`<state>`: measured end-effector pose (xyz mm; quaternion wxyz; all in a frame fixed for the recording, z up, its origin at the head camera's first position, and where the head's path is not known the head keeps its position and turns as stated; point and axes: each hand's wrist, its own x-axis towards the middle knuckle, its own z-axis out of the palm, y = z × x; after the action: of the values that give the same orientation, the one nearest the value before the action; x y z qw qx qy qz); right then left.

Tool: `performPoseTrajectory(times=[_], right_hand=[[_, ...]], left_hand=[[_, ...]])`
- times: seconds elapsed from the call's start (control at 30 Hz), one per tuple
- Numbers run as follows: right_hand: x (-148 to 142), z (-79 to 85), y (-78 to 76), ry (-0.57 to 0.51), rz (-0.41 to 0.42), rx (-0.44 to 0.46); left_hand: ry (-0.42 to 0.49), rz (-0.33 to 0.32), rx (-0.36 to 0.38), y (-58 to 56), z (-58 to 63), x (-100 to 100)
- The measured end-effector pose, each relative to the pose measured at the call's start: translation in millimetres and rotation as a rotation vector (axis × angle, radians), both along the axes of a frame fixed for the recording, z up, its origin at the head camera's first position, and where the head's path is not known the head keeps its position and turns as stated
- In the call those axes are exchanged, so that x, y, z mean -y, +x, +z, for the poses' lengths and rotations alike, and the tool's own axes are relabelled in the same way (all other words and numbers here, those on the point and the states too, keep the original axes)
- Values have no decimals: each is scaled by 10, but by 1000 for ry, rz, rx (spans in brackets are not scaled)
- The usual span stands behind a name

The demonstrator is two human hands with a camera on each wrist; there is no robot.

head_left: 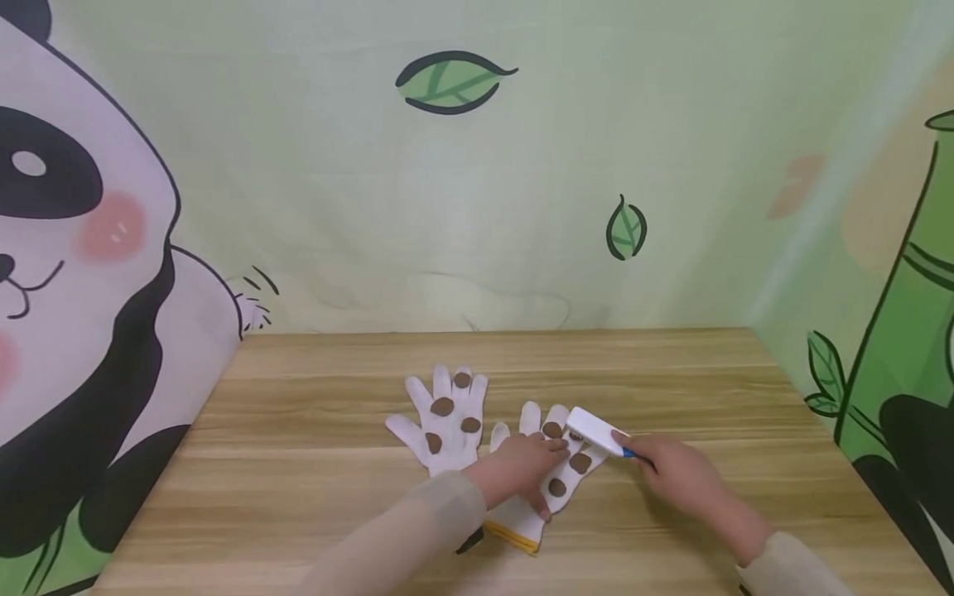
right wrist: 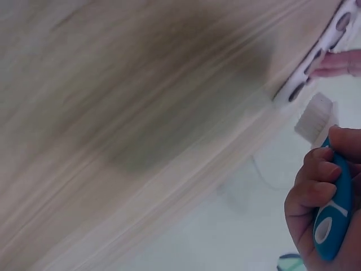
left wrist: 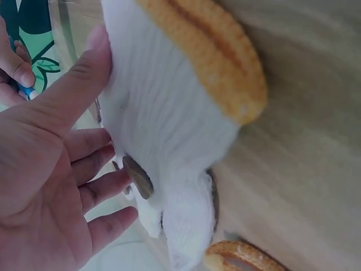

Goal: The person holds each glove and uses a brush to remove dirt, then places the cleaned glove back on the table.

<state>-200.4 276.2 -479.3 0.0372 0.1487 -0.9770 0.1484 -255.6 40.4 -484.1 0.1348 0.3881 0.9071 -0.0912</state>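
A white knit glove [head_left: 551, 488] with brown spots and an orange-edged cuff lies on the table in the head view. Resting on it is my left hand [head_left: 517, 468], fingers extended over the palm area. The left wrist view shows these fingers [left wrist: 104, 186] fairly straight, touching the glove's side. My right hand [head_left: 681, 476] grips the blue handle of a white-headed brush [head_left: 594, 430]; in the right wrist view its bristles [right wrist: 315, 117] show. The brush head is over the glove's fingers. A second spotted glove [head_left: 458, 426] lies to the left, its cuff hidden behind my left forearm.
The wooden table [head_left: 313, 430] carries both gloves. Behind it rises a pale green backdrop [head_left: 335, 165] with leaf drawings, a panda on the left and bamboo on the right. A small dark thing [head_left: 471, 540] shows beside the left sleeve.
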Motion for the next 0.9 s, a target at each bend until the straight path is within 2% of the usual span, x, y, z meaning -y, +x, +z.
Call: performPoseTrajectory(times=[0.2, 0.37, 0.67, 0.9], right_hand=[[50, -71, -4, 36, 20, -53], [66, -91, -24, 53, 3, -38], [76, -59, -79, 30, -58, 46], [94, -59, -75, 49, -75, 27]], left_hand=[[-40, -5, -12, -5, -6, -14], [-53, -4, -8, -17, -12, -28], [-107, -31, -69, -13, 21, -117], [-109, -23, -72, 4, 32, -115]])
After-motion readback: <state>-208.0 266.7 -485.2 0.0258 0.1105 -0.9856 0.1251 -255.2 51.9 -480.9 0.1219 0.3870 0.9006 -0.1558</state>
